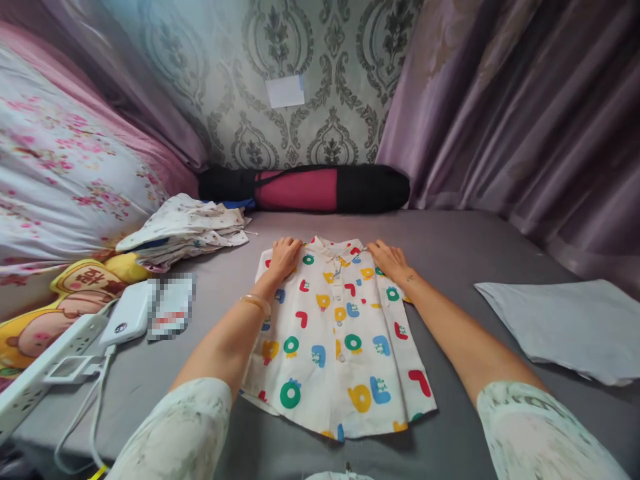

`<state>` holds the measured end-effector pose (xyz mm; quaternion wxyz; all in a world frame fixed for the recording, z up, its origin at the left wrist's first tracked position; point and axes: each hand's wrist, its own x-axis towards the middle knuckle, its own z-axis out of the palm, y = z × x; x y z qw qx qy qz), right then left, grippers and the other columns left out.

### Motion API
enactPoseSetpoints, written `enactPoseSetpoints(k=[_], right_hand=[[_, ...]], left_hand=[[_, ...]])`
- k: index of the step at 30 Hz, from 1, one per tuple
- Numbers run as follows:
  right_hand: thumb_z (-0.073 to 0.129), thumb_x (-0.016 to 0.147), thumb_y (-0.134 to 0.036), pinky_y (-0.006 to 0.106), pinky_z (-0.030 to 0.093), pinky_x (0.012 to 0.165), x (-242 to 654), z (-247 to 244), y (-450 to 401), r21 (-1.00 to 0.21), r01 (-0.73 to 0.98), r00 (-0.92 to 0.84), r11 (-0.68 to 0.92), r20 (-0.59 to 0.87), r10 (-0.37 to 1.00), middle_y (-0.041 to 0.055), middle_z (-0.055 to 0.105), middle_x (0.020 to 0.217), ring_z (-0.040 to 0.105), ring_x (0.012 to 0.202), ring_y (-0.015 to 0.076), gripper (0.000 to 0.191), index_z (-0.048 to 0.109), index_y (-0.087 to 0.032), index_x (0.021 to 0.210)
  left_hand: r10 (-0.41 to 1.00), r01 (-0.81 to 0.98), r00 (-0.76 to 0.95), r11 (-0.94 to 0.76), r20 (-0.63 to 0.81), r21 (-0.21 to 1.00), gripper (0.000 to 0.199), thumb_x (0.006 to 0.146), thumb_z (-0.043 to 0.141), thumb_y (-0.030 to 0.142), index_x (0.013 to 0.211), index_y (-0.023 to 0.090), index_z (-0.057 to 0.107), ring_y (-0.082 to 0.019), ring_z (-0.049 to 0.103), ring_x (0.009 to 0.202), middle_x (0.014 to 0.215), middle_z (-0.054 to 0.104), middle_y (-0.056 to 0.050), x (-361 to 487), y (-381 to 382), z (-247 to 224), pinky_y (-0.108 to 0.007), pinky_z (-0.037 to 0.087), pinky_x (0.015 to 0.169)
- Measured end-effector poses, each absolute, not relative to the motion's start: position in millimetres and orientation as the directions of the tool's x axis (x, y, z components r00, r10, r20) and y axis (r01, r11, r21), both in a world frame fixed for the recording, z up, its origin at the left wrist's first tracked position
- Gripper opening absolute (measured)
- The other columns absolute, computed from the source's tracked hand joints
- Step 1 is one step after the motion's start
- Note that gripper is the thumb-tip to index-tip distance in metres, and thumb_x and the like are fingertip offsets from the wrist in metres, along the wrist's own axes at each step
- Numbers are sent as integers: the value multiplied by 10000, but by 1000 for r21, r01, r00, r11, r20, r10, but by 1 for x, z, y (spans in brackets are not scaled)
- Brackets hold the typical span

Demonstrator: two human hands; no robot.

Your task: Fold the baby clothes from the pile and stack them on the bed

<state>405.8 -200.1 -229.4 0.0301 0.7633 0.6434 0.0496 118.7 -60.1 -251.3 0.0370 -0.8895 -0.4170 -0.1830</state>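
A small white button-up shirt point(327, 340) with colourful letter prints lies front side up on the grey sheet, collar pointing away from me. My left hand point(286, 257) is at its left shoulder beside the collar, fingers closed on the cloth. At the opposite shoulder, my right hand point(390, 260) grips the fabric in the same way, fingertips close to the collar. The front is buttoned and spread nearly flat, with its hem towards me. My hands partly cover the short sleeves.
Folded clothes point(190, 223) are stacked at the back left. Nearer are a power bank point(129, 313), a power strip point(60, 373) with cables, and a yellow cushion point(85, 293). A black and red long bag point(300, 189) lies along the wall. Folded grey cloth point(565, 327) lies right.
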Motion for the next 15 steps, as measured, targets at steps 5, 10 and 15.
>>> enactPoseSetpoints(k=[5, 10, 15], right_hand=[[228, 1023, -251, 341, 431, 760, 415, -229, -182, 133, 980, 146, -147, 23, 989, 123, 578, 1200, 652, 948, 237, 394, 536, -241, 1268], [242, 1014, -200, 331, 414, 776, 425, -220, -163, 142, 981, 129, -132, 30, 991, 131, 577, 1200, 643, 969, 235, 390, 541, -232, 1261], [255, 994, -136, 331, 397, 833, 427, -217, -150, 113, 983, 145, -146, 14, 989, 145, 563, 1239, 604, 1044, 235, 415, 531, -219, 1292]], left_hand=[[733, 762, 589, -644, 341, 66, 343, 1001, 309, 275, 1121, 226, 627, -269, 502, 1010, 1044, 610, -119, 127, -41, -251, -401, 326, 860], [740, 769, 583, -636, 336, 67, 374, 1008, 280, 296, 1144, 225, 620, -277, 494, 1058, 1086, 603, -128, 138, -22, -247, -402, 317, 883], [764, 792, 548, -605, 341, 83, 366, 996, 297, 290, 1133, 220, 629, -285, 510, 1082, 1089, 615, -133, 147, -11, -245, -410, 323, 905]])
